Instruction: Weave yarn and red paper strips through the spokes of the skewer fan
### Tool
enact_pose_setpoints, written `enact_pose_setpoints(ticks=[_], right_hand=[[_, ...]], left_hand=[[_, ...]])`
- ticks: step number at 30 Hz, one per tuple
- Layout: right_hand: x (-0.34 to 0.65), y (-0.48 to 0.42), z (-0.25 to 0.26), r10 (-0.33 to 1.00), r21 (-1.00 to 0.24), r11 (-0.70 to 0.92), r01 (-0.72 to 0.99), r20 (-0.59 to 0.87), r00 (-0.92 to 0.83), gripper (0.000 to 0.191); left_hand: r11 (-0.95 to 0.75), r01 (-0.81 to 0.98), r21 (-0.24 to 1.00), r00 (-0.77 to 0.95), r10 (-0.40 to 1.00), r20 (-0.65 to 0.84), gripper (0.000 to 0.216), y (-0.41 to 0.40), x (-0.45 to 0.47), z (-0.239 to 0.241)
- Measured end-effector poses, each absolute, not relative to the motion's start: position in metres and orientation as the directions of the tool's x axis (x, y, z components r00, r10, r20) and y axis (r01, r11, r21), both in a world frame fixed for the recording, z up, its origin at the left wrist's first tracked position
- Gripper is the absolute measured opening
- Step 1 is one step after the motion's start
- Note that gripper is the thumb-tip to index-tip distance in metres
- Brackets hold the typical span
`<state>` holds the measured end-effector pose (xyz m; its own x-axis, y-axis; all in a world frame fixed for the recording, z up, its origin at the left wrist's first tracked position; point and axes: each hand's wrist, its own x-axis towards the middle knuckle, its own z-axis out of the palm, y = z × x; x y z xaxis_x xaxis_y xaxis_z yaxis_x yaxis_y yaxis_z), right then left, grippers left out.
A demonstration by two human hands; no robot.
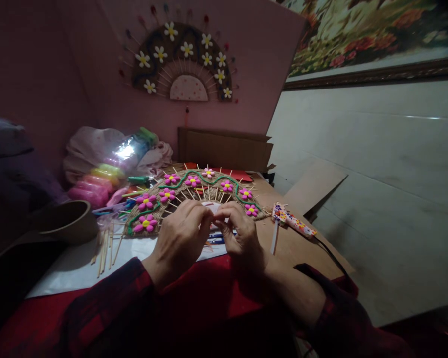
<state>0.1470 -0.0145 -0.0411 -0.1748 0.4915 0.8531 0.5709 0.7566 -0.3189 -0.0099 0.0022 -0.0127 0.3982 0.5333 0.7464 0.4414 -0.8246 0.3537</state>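
My left hand (182, 238) and my right hand (242, 238) meet fingertip to fingertip over the table. Both are closed in a pinch, and whatever lies between the fingers is too small or too hidden to make out. Just behind them lies a fan-shaped craft piece (179, 188) of brown twine and thin sticks. Pink clay flowers (145, 201) with yellow centres and a wavy green cord (240, 191) decorate it. My hands cover part of its lower middle, where a pale half-round (209, 205) shows.
At the left are loose wooden sticks (103, 251), a round bowl (69, 221) and bagged coloured clay (97, 184). A patterned glue gun (291, 219) with a black cord lies at the right. Cardboard (224, 149) stands behind; a finished-looking floral fan (186, 54) hangs above.
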Motion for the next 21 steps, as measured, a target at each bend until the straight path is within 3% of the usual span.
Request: enact_pose_setpoints(ticks=[7,11,16,21], right_hand=[[0.1471,-0.0152,-0.0391,0.511,-0.361,0.762,0.537,0.845,-0.157,0.008],[0.1473,-0.0155,-0.0387,0.518,-0.370,0.753,0.545,0.843,-0.143,0.007],[0.1472,-0.0151,-0.0390,0.532,-0.386,0.735,0.557,0.838,-0.121,0.007],[0.1479,-0.0134,-0.0407,0.531,-0.400,0.733,0.550,0.842,-0.096,0.007]], left_hand=[[-0.663,0.258,0.703,0.172,0.747,0.642,0.005,0.0043,-0.0106,-0.0120],[-0.491,0.003,0.871,0.216,0.851,0.478,0.018,0.0057,-0.0123,-0.0090],[-0.277,-0.253,0.927,0.271,0.899,0.343,0.032,0.0063,-0.0113,-0.0065],[-0.178,-0.310,0.934,0.314,0.908,0.277,0.039,0.0067,-0.0115,-0.0055]])
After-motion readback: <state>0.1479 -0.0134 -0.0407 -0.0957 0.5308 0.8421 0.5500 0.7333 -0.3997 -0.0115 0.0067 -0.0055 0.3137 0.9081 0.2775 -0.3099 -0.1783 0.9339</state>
